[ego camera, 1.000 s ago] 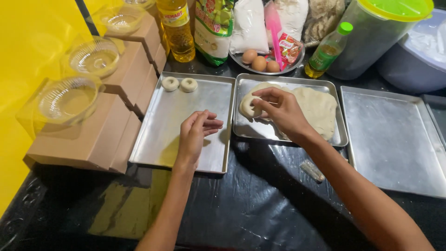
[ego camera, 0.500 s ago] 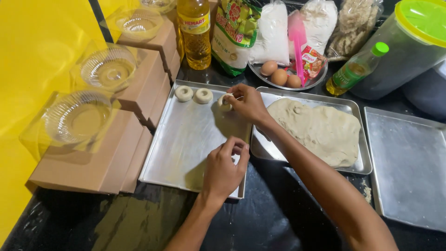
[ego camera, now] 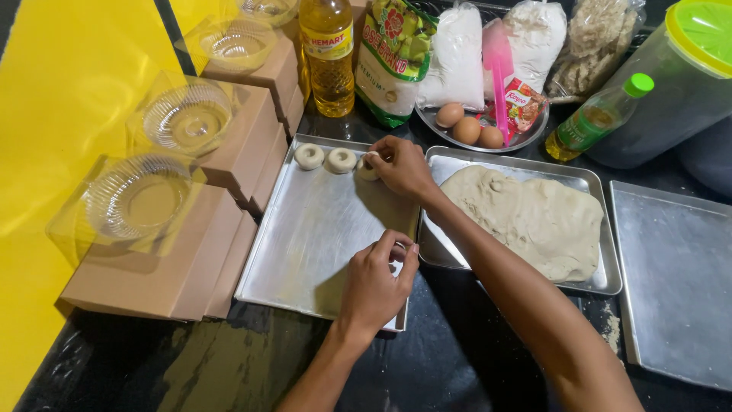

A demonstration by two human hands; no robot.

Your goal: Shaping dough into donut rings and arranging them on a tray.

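Dough ring [ego camera: 368, 167], soft and easily dented, was pinched lightly at its rim by right hand [ego camera: 402, 166] at tray's [ego camera: 320, 252] twelve o'clock edge; left hand [ego camera: 375, 286] rested curled at five o'clock, its hold indiscernible.

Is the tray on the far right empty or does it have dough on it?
Empty: the far-right tray shows only bare metal. The dough slab lies in the middle tray.

Bright, even light falls from overhead, slightly toward twelve o'clock. The left baking tray [ego camera: 305, 244] carries a soft grey sheen and dim shadows under both hands. Glare glints on the clear plastic lids [ego camera: 137, 198] at nine o'clock and on the black tabletop [ego camera: 229, 358] at seven o'clock. The centre is sharp; straight edges bow slightly toward the corners, and the yellow surface [ego camera: 69, 99] looks washed out.
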